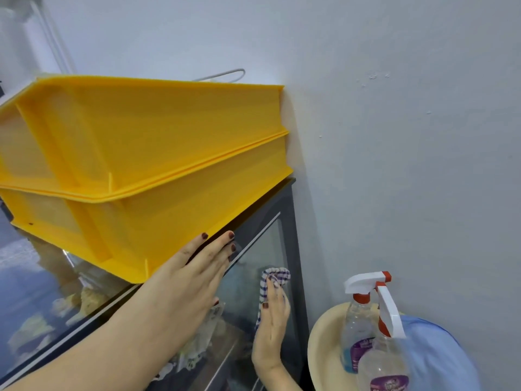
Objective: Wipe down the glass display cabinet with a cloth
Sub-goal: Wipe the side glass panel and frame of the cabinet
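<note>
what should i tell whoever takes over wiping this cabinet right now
Left hand open, flat on the cabinet top edge beside the stacked yellow crates.
Right hand open, pressing the checked cloth on the end glass.
Two spray bottles stand in the cream basin to the right.
Wiping under way; how much is clean cannot be told.
Left: the other glass.

Lighting: bright, even and diffuse, cool white over the wall [394,136], with a faint yellow cast where the yellow crates [141,153] meet it and only soft shadows. Glare: I see pale reflections across the cabinet glass [33,300], muddying what lies behind. Quality: I note wide-angle bending towards the edges and slight softness on the near spray bottles [375,348].
</note>
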The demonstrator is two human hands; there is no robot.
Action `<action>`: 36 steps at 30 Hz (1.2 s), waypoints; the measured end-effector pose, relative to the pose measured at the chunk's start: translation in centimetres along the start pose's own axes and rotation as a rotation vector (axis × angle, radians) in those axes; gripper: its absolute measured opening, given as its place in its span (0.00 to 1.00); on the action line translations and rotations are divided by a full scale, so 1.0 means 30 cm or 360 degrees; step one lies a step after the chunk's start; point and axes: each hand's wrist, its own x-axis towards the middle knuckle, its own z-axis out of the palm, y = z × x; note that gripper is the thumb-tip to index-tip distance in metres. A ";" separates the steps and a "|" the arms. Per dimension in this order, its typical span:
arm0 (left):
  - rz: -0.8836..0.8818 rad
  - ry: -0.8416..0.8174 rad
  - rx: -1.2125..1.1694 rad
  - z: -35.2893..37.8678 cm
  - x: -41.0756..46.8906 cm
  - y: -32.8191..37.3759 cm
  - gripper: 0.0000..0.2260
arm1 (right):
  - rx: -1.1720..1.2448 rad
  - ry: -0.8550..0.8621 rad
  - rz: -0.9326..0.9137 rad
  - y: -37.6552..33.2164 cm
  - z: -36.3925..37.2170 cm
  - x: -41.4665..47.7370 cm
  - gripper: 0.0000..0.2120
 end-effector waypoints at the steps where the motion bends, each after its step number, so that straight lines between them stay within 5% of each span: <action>1: 0.0012 0.0010 -0.0011 0.000 -0.001 0.001 0.30 | -0.0009 0.0085 0.0121 0.019 0.000 0.055 0.16; 4: 0.0008 0.0020 -0.0075 0.003 0.000 0.003 0.30 | -0.0001 0.0223 0.0298 -0.016 0.004 0.261 0.18; 9: -0.0056 0.0170 -0.0137 -0.009 -0.013 0.001 0.32 | 0.0100 0.0182 0.0011 -0.261 0.064 0.480 0.19; 13: -0.0259 0.0570 -0.0122 -0.009 -0.026 -0.001 0.30 | 0.0071 -0.0008 -0.0257 -0.328 0.084 0.299 0.21; 17: -0.0318 0.0613 -0.0304 -0.035 -0.029 -0.007 0.32 | -0.0025 -0.0141 -0.0568 -0.267 0.056 0.109 0.18; 20: -0.0298 0.0230 -0.0406 -0.030 -0.008 0.007 0.30 | 0.0106 0.0093 -0.0213 -0.301 0.090 0.307 0.19; 25: -0.0261 0.0168 -0.0403 -0.068 -0.022 -0.005 0.31 | -0.0042 0.0218 0.0062 -0.363 0.096 0.561 0.20; 36: -0.0128 0.0263 -0.0708 0.001 -0.258 -0.060 0.24 | 0.0122 0.0065 -0.0124 -0.395 0.162 -0.274 0.19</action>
